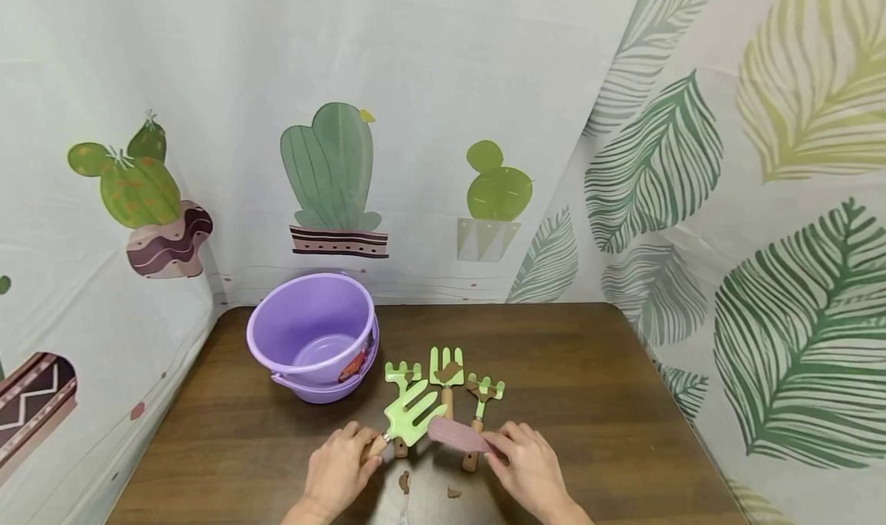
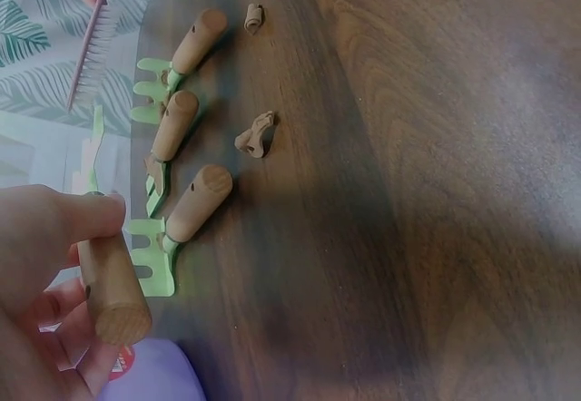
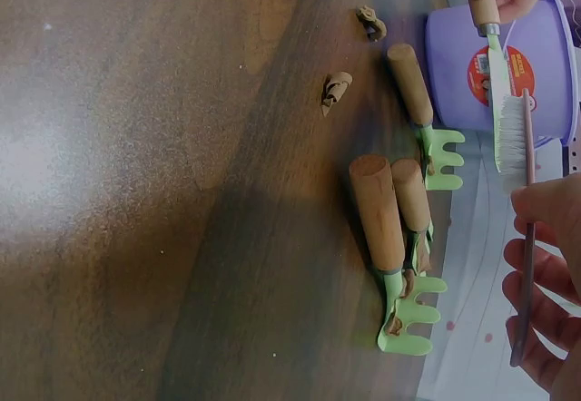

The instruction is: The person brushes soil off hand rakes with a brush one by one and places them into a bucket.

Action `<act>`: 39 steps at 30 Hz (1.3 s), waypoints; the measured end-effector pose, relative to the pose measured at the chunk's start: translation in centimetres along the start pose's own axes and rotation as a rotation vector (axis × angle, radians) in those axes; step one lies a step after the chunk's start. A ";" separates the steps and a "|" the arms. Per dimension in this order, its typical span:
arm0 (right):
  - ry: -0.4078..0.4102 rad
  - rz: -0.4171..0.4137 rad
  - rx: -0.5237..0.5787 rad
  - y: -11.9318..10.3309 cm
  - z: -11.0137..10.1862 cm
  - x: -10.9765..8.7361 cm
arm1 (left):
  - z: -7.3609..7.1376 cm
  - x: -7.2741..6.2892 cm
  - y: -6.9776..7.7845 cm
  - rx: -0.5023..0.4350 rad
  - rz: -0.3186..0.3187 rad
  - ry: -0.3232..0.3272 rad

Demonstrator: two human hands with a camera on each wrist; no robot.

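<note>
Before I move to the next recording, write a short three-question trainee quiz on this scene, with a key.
1. Which hand holds the flat pink brush with white bristles?
2. How many green-headed hand tools with wooden handles lie on the brown wooden table?
3. True or false: in the head view, the round purple plastic bucket stands left of those lying tools.

Key: 1. The right hand; 2. Three; 3. True.

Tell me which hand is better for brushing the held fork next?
Probably the right hand: it holds the pink brush, bristles toward the green fork. The left hand grips that fork's wooden handle, so could steady it.
</note>
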State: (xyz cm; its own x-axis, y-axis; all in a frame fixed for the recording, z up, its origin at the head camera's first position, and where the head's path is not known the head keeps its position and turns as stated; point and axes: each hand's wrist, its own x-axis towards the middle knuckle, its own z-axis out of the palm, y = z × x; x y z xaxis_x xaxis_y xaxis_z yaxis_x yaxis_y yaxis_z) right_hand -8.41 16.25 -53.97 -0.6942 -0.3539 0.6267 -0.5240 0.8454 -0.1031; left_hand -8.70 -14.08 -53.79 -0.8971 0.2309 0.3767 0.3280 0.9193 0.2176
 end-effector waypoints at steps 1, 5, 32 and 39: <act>0.003 0.001 -0.001 0.1 0.0 0.0 | 0.0 0.0 0.0 0.000 0.001 0.001; 0.019 -0.003 0.000 0.4 0.2 -0.1 | 0.1 -0.2 -0.2 0.002 -0.004 -0.004; 0.017 0.137 0.017 2.1 -0.5 -1.7 | -0.2 -0.3 -1.6 0.046 -0.047 -0.033; 0.009 0.178 0.006 2.3 -0.4 -2.2 | -1.2 0.2 -1.8 0.054 -0.037 -0.026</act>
State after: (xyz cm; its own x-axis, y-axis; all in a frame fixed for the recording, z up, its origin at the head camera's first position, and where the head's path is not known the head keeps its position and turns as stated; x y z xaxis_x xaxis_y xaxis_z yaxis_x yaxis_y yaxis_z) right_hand -7.90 19.18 -55.26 -0.7722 -0.1949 0.6047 -0.3956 0.8923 -0.2175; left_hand -9.13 -16.05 -53.00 -0.9160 0.2036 0.3457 0.2782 0.9432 0.1817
